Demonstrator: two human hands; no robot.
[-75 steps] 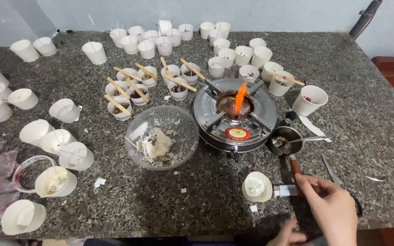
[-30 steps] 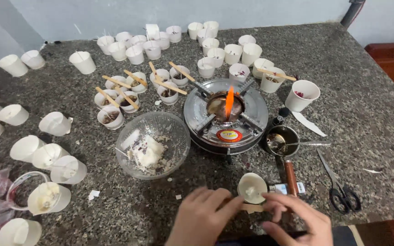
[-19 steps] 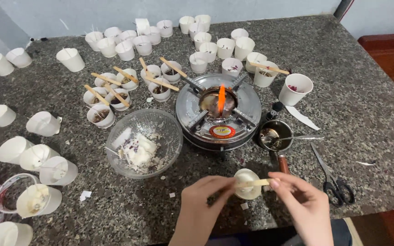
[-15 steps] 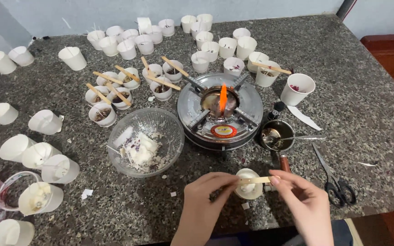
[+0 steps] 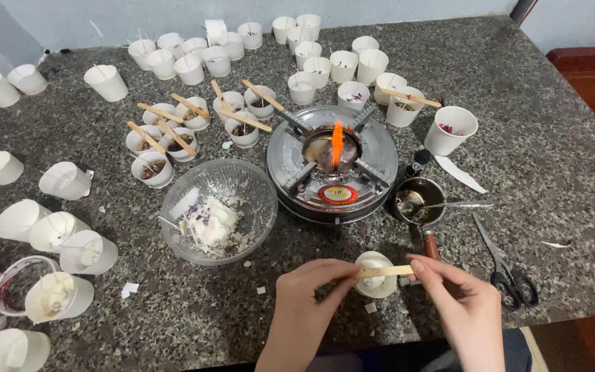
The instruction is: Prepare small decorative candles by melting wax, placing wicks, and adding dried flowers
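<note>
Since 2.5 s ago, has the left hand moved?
Yes. The left hand came up from the table's near edge to the wooden stick over the small cup.

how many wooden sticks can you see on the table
9: one held by both hands over the cup near the front edge, four across the left cluster of cups, three left of the stove, one behind it on the right. Others may be hidden.

Wood, paper, metal and stone

I am pinching a matt wooden stick (image 5: 385, 271) over a white paper cup (image 5: 374, 274); the steel burner (image 5: 332, 165) is gleaming on the rough speckled stone surface (image 5: 545, 172).
</note>
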